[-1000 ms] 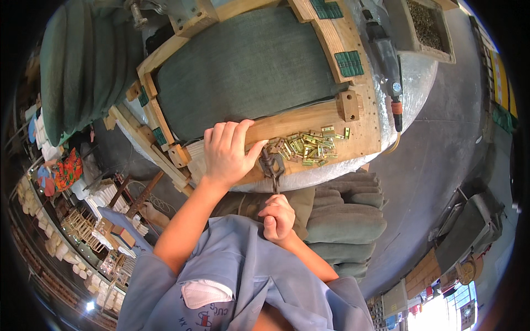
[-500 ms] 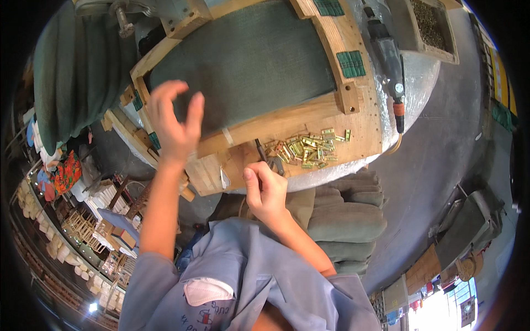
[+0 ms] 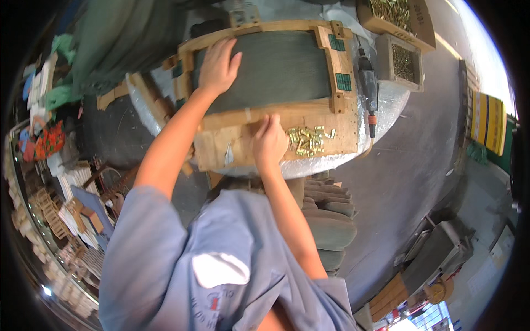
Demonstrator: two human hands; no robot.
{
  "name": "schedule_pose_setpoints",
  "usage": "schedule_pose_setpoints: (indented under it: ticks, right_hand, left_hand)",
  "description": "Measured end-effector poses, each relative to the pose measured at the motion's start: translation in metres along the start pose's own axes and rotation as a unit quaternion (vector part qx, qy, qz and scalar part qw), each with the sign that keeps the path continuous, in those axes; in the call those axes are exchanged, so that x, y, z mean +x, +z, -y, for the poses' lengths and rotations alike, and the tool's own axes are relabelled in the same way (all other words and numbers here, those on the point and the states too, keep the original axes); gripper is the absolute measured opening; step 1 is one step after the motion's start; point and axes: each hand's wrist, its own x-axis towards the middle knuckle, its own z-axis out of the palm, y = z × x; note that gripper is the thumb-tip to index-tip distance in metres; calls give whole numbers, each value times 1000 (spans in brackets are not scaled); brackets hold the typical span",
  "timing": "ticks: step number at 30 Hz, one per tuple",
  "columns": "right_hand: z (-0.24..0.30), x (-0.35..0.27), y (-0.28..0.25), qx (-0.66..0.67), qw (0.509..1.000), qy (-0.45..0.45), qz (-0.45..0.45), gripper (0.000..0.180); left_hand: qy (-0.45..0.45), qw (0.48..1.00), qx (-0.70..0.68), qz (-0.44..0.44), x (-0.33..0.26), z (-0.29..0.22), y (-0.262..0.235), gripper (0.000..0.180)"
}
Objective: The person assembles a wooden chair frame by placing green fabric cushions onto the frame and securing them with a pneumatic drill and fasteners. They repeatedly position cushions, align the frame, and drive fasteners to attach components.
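Observation:
A dark green fabric-covered panel (image 3: pixel 281 66) lies inside a light wooden frame (image 3: pixel 298 107) on a wooden board. My left hand (image 3: pixel 220 69) rests on the panel's left part, fingers stretched out and thumb apart. At the frame's front rail is my right hand (image 3: pixel 269 144), its fingers curled together; whatever they may hold is hidden. Just right of that hand, a pile of small brass-coloured metal pieces (image 3: pixel 307 141) is spread on the board. Small dark green strips (image 3: pixel 343 82) sit on the frame's right side.
Right of the board lies a black power screwdriver (image 3: pixel 368 88) with an orange collar. A wooden box (image 3: pixel 404 63) of small fasteners and a cardboard box (image 3: pixel 422 25) of brass-coloured pieces stand behind it. Dark green cushions are stacked (image 3: pixel 331 229) below the table edge and hang (image 3: pixel 121 44) at far left.
My left hand has moved from above the frame's left front corner onto the panel. My right hand has come up to the front rail. The view has shifted, showing more of the boxes.

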Motion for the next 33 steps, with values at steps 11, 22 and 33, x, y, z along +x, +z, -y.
schedule_pose_setpoints:
  ticks: [11,22,33]
  right_hand:
    - [-38,37,-60,175,961,-188,-102,25]
    - [9,318,-95,-82,928,-359,-48,55]
    - [13,315,-41,-271,866,-418,41,59]
  left_hand:
    - [-112,992,53,3,-79,-15,-53,62]
    - [-80,996,48,5,-14,79,-54,71]
    - [-130,981,111,97,-24,69,-51,71]
